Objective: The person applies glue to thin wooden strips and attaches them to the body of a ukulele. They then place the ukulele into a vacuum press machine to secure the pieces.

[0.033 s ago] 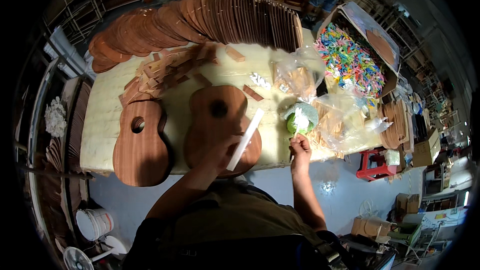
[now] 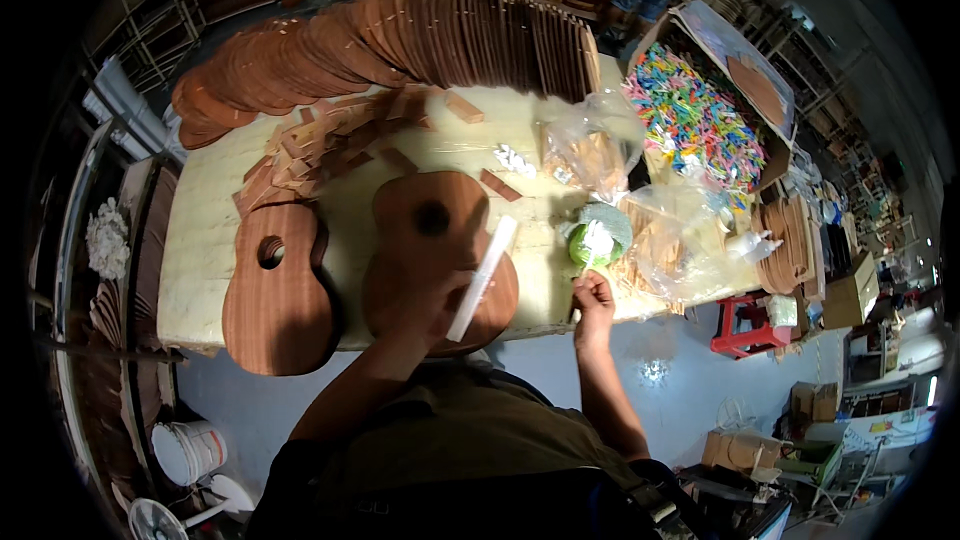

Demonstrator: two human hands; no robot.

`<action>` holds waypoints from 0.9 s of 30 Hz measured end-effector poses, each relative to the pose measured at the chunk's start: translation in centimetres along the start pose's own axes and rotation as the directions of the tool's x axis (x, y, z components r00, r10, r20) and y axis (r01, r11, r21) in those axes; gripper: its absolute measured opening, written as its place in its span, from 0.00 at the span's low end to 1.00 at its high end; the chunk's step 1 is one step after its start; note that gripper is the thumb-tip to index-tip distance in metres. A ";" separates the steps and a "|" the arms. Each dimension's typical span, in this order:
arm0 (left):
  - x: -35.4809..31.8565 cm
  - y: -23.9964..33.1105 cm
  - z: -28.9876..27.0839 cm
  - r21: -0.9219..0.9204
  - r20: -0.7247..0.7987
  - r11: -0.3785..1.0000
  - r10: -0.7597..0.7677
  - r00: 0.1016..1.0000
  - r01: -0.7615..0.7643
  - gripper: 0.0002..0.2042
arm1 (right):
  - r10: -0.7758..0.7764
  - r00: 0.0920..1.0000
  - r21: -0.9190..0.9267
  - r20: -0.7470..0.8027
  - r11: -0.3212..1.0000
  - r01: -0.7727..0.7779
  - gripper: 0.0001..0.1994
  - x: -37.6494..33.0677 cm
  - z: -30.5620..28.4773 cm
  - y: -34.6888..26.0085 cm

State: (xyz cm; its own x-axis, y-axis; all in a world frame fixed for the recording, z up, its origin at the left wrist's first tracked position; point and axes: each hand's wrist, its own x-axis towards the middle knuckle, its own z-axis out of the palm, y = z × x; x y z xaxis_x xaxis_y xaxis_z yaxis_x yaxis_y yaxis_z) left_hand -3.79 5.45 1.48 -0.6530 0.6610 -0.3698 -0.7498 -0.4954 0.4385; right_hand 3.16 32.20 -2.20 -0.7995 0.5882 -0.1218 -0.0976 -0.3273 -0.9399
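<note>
My left hand [image 2: 448, 306] is closed around a long, flat white strip [image 2: 482, 278], tilted with its far end to the right. Beneath that hand lies a brown wooden guitar-shaped body [image 2: 440, 240] with a round sound hole, partly covered by my hand and forearm. My right hand [image 2: 593, 296] pinches a thin stick [image 2: 589, 262] at the near side of a small green bowl [image 2: 579, 248]. White paste [image 2: 597, 237] fills the bowl, and a grey-green cloth [image 2: 612, 219] drapes over its far rim. Where the stick meets the paste is hard to make out.
Another guitar-shaped body [image 2: 275, 290] lies at the table's left. Beyond are loose wood blocks [image 2: 310, 145] and a long row of upright thin wooden plates [image 2: 400, 40]. A box of colourful clips [image 2: 695, 120] and plastic bags [image 2: 670, 240] occupy the right; a red stool [image 2: 745, 328] stands below.
The whole view has shifted slightly left. The white strip in my left hand has moved slightly left over the guitar body. Both hands keep their grips.
</note>
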 end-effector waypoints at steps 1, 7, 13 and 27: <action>-0.2 0.0 -0.4 -0.004 -0.034 1.000 0.002 0.999 -0.002 0.15 | -0.030 0.999 0.003 -0.017 1.000 0.030 0.09 0.1 -0.5 1.7; -2.1 0.6 -1.1 0.157 -0.054 0.979 0.140 0.989 -0.130 0.19 | 0.042 0.978 -0.060 -0.205 0.997 -0.055 0.13 1.0 0.5 4.8; -2.4 1.3 -1.2 0.260 0.077 0.909 0.316 0.946 -0.325 0.21 | -0.255 0.954 -0.482 0.154 0.824 0.298 0.08 -1.6 6.1 0.4; -2.2 2.0 -4.5 0.329 -0.154 0.763 0.624 0.766 -0.556 0.16 | 0.083 0.738 -0.631 0.670 0.588 0.506 0.05 1.8 16.5 -0.4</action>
State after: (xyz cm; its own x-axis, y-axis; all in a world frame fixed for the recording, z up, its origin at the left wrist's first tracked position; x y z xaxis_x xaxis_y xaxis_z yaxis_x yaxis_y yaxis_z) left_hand -4.34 0.45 -0.57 -0.9847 0.1096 -0.1358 -0.1741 -0.5598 0.8101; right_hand -8.02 21.24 3.25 -0.9950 -0.0883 0.0461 -0.0885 0.5717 -0.8157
